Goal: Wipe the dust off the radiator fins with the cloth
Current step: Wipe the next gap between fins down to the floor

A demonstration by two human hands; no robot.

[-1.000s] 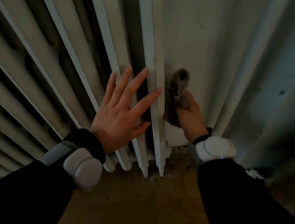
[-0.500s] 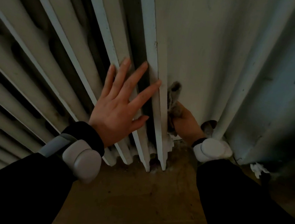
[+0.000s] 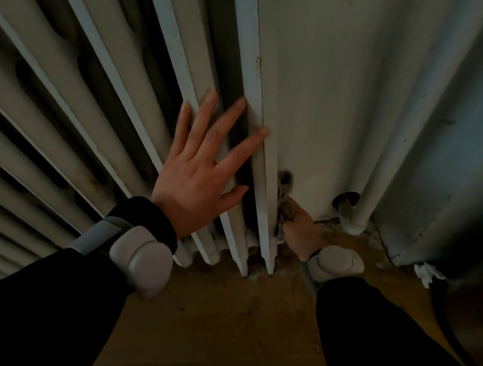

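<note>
Low down at the foot of the rightmost fin (image 3: 257, 73): right hand (image 3: 299, 234) curled round the grey cloth (image 3: 285, 184), pressing it to that fin's right face just above the wooden floor (image 3: 219, 315). Left hand (image 3: 195, 183) flat, fingers spread across the neighbouring radiator fins (image 3: 166, 39). Probably finishing one face only; long row of fins to the left likely yet to wipe.

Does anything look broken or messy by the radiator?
Yes. There is a rough hole low in the wall beside the pipe, and white scraps lie on the floor nearby, like flaked plaster.
</note>
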